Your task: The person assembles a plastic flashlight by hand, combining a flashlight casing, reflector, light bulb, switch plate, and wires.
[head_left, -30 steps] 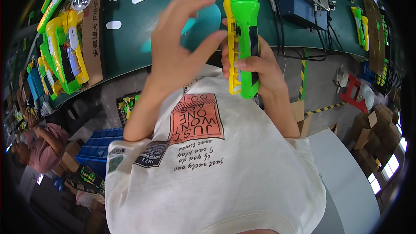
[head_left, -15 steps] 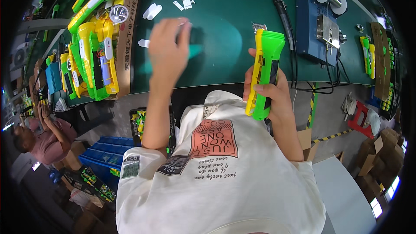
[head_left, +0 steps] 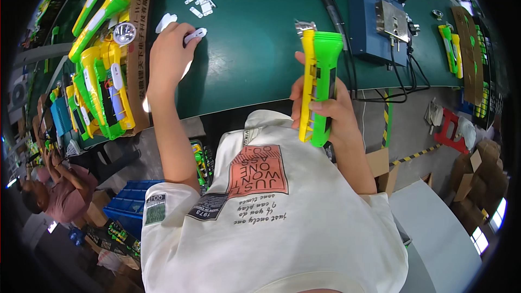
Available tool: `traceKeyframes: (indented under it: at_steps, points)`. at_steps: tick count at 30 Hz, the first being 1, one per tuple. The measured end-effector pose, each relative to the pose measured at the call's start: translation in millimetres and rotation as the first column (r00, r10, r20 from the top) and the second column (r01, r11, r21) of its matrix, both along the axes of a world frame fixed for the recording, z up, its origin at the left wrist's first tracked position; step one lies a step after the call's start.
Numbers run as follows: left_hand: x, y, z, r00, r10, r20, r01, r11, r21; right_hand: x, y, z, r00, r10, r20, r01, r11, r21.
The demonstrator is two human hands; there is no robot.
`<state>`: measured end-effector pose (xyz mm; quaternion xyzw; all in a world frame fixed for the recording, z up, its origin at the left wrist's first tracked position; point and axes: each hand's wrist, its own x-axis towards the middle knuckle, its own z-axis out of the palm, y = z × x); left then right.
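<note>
My left hand [head_left: 169,57] is closed on a small white oval plastic piece [head_left: 196,34] at the left of the green table. Its thumb and fingers pinch the piece, and more white oval pieces [head_left: 166,22] lie just beyond the fingertips. In my right hand [head_left: 341,109] is a green and yellow flashlight [head_left: 328,57], held upright over the table's near edge with the wide head end up. Its yellow and green halves show a gap along the side. A shiny metallic part [head_left: 305,26] sticks out at the top of the yellow half.
Small white plastic parts [head_left: 204,5] lie scattered at the back. A cardboard box [head_left: 142,49] of flashlight shells stands at left. A soldering iron [head_left: 329,1] and a blue soldering station [head_left: 364,27] with cables are at right. A co-worker [head_left: 68,190] sits far left.
My left hand has moved left and now shows a white oval piece in its fingers. My right hand still holds the flashlight. The whole view has shifted somewhat.
</note>
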<state>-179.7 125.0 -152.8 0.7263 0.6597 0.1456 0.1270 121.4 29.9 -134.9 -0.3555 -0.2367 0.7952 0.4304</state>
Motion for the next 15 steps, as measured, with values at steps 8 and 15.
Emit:
traceKeyframes:
  at_steps: [8, 15]
  points:
    - [47.9, -33.3, 16.9, 0.451, 0.129, 0.883, -0.077, 0.991, -0.106, 0.4, -3.4, 2.8, 0.99, 0.138, 0.009, -0.138, 0.99, 0.039]
    - [63.0, -33.5, 42.3, 0.48, -0.468, 0.742, 0.607, 0.788, 0.105, -7.1, -13.6, 9.4, 0.87, 0.437, 0.229, -0.471, 0.874, 0.119]
